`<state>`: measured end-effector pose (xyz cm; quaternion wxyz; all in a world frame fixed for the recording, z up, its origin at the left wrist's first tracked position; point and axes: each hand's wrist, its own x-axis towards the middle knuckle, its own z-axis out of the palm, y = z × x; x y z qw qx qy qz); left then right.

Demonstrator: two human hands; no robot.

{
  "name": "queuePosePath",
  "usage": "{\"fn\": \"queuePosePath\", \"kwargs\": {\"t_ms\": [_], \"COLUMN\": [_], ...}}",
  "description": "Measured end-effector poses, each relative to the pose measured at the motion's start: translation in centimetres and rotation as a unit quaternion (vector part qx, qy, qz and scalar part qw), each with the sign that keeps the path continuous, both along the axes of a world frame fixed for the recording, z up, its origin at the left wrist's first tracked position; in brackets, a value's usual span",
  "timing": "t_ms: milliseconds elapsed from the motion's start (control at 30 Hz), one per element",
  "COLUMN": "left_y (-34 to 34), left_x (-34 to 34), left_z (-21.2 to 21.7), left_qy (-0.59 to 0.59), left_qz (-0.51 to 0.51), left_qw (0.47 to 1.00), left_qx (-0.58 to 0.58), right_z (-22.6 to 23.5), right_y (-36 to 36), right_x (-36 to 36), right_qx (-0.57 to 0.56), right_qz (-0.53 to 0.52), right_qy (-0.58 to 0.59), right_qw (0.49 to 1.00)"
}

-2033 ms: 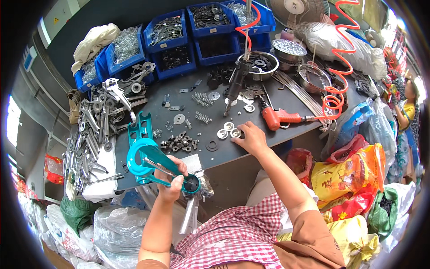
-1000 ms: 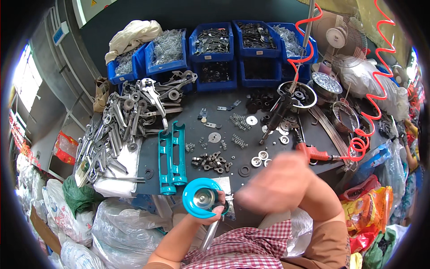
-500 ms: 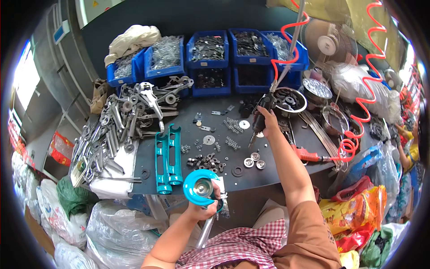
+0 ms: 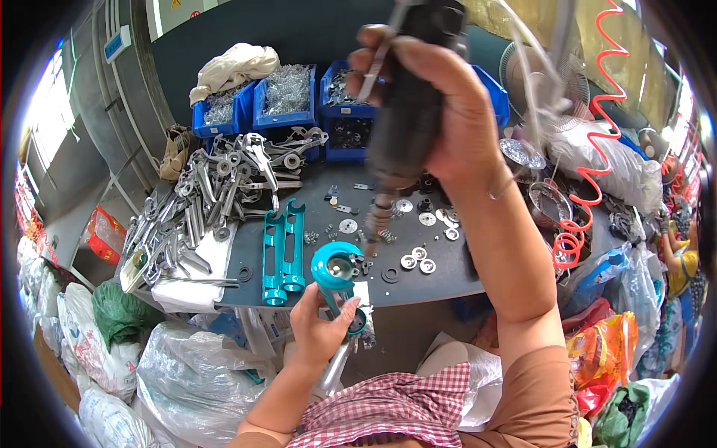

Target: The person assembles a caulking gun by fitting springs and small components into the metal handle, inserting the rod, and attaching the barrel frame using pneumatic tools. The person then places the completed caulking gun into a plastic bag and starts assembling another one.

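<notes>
My right hand [image 4: 472, 123] is wrapped round a black power screwdriver [image 4: 409, 112], raised close to the camera and partly blurred. Its bit points down toward a teal metal part [image 4: 321, 263] with a C-shaped cup end. That part is gripped by my left hand [image 4: 314, 328] at the table's front edge, the cup facing up with a silvery piece inside. A silver tube extends below it toward my lap. Two similar teal parts [image 4: 270, 257] lie side by side on the table, left of the held one. Small silver cups [image 4: 426, 266] and springs lie to the right.
Blue bins [image 4: 286, 101] of small metal parts line the back. A heap of silver metal levers [image 4: 198, 201] covers the table's left. A red coiled hose [image 4: 590, 175] hangs at the right, near a fan [image 4: 523, 71]. Plastic bags [image 4: 190, 381] stand below both sides.
My right hand has lifted the screwdriver from the table's right side, up toward the camera and leftward. The left hand's teal part has shifted slightly away from me, with the fingers now more visible.
</notes>
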<state>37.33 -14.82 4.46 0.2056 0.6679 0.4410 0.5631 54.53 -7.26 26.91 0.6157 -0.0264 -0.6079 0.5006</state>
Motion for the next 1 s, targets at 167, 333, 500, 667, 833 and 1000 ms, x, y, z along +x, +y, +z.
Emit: {"fn": "queuePosePath", "kwargs": {"t_ms": [167, 333, 500, 667, 833, 1000], "left_y": [-0.8, -0.8, -0.7, -0.7, -0.4, 0.3], "left_x": [0.5, 0.9, 0.4, 0.7, 0.4, -0.8], "left_z": [-1.4, -1.3, -1.6, -1.1, -1.6, -0.7], "left_qy": [-0.154, -0.156, -0.137, -0.142, -0.122, -0.023], "left_qz": [-0.033, -0.005, -0.031, -0.022, -0.025, -0.034], "left_qw": [0.985, 0.985, 0.989, 0.988, 0.991, 0.998], "left_qx": [-0.066, -0.076, -0.041, -0.057, -0.045, -0.043], "right_z": [0.2, -0.7, -0.4, -0.5, -1.6, -1.5], "right_y": [-1.0, -0.3, -1.2, -1.1, -1.2, -1.1], "right_x": [-3.1, -4.7, -5.0, -5.7, -6.4, -7.2], "right_qx": [0.058, 0.036, 0.082, 0.081, 0.109, 0.151], "right_qz": [-0.038, 0.111, 0.034, -0.030, -0.100, -0.176], "right_qy": [-0.002, 0.117, 0.086, 0.056, -0.021, -0.045], "right_qw": [0.998, 0.986, 0.992, 0.995, 0.989, 0.972]}}
